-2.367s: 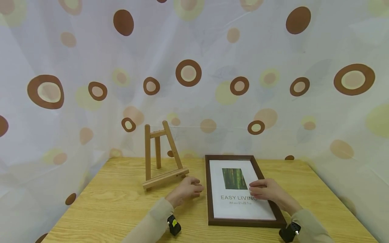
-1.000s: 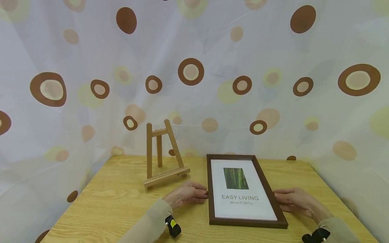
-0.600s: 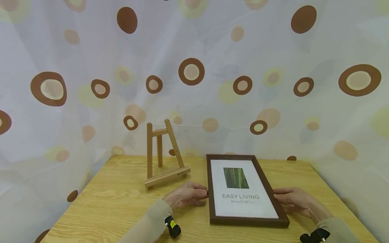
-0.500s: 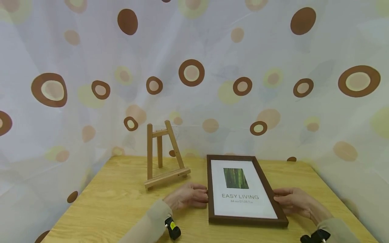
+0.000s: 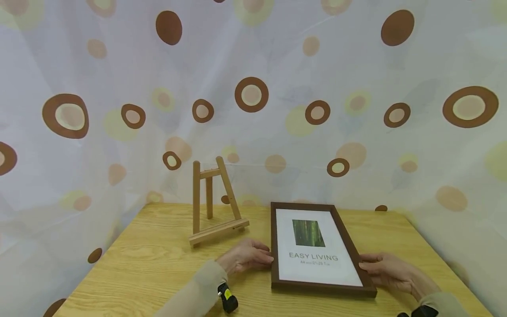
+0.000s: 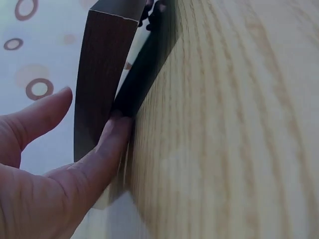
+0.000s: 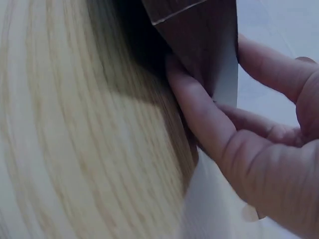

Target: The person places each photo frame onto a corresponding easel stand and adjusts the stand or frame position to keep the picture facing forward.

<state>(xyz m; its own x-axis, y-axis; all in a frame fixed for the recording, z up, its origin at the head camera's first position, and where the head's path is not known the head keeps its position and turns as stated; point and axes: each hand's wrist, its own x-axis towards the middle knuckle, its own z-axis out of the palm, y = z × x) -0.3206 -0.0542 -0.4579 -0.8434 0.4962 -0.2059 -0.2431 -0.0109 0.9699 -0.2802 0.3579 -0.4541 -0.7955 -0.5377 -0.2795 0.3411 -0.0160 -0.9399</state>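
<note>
A dark brown picture frame [image 5: 344, 233] with a white "EASY LIVING" sheet and a green forest picture lies on the right half of the table. Its near end appears raised, and the left wrist view shows dark space beneath its side [image 6: 102, 64]. My left hand [image 5: 247, 255] holds the left side, fingers tucked underneath and thumb by the upper edge; whether the thumb touches is hard to tell. On the right side, my right hand [image 5: 390, 270] grips the frame between thumb and fingers, one finger [image 7: 199, 107] under it. A wooden easel [image 5: 196, 198] stands left of the frame.
The easel's front ledge [image 5: 219, 232] sits just beyond my left hand. Light wood-grain tabletop [image 5: 150, 255] spreads around everything. A white curtain [image 5: 285, 145] with brown and yellow spots encloses the back and sides.
My right hand has moved from over the sheet to the frame's right side. The left hand has reached the left side. The frame's near end has come up slightly. The easel stands unmoved.
</note>
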